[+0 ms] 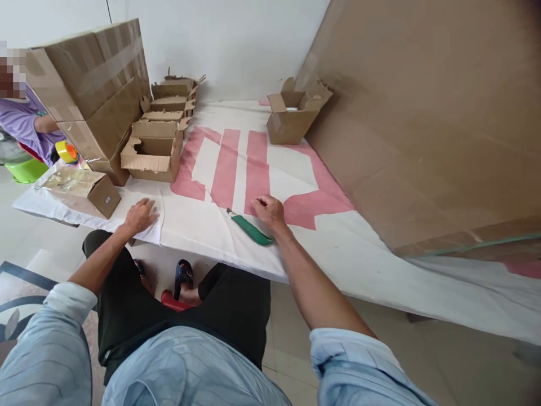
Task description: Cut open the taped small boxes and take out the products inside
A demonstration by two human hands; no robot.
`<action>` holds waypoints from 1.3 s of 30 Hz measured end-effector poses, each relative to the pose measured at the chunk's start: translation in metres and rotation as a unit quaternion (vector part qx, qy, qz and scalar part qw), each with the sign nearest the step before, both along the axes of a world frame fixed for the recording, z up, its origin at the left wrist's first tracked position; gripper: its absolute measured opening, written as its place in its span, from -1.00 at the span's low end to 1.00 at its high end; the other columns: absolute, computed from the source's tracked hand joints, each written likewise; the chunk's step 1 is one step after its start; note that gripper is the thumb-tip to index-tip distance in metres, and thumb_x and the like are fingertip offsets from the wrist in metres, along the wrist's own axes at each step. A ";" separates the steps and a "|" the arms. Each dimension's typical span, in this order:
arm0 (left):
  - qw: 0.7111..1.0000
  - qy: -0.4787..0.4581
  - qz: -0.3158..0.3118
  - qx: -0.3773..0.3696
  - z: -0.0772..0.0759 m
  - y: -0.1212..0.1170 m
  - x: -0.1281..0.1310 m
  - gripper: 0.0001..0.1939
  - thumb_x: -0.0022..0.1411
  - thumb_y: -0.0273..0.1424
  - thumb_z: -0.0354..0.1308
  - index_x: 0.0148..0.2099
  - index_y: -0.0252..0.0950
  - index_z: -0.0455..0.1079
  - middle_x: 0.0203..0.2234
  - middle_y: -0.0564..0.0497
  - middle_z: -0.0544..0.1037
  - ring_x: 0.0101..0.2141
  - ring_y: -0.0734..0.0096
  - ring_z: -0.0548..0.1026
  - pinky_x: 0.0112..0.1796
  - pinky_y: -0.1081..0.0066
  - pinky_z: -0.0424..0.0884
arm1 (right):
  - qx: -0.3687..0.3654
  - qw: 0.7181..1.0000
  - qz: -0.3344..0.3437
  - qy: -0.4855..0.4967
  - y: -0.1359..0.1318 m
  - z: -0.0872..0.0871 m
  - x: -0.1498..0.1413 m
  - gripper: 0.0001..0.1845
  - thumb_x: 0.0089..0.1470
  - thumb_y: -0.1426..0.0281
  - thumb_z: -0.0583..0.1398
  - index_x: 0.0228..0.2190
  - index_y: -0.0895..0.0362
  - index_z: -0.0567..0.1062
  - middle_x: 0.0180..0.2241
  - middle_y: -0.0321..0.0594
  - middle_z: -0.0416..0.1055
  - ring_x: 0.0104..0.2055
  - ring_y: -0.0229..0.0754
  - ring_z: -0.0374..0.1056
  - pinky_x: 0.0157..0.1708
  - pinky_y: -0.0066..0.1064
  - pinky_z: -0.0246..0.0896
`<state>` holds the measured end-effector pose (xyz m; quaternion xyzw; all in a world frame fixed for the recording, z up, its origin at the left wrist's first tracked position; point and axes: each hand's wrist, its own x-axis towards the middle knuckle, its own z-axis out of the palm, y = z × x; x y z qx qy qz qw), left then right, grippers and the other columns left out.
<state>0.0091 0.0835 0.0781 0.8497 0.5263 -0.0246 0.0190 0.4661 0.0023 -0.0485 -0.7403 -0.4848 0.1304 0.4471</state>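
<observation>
My left hand (141,216) rests on the white cloth at the table's front edge, its fingers loosely apart and nothing in them. A taped small carton (84,189) lies just to its left. Over the pink print of the cloth, my right hand (269,211) is closed, thumb and fingers drawn together. Something small and dark shows at its fingertips, but I cannot make out what it is. A green utility knife (252,229) lies on the cloth just left of my right wrist, its tip pointing away to the left; neither hand grips it.
Several open cartons (150,163) stand in a row at the left, beside stacked taped boxes (95,84). Another open carton (291,124) is at the back, against a large cardboard box (435,124) filling the right. At far left are a person in purple (31,118) and yellow tape (66,152).
</observation>
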 end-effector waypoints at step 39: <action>0.925 -0.262 0.182 0.205 0.003 -0.052 -0.128 -0.67 0.48 -0.29 0.20 0.17 -0.24 0.62 0.18 -0.26 0.61 0.29 -0.06 0.56 0.38 0.01 0.47 | -0.025 0.990 -0.008 -0.139 -0.074 -0.019 -0.059 -0.62 0.27 0.13 0.17 -0.01 0.05 0.59 0.00 0.08 0.65 0.07 0.21 0.51 -0.01 -0.10 0.42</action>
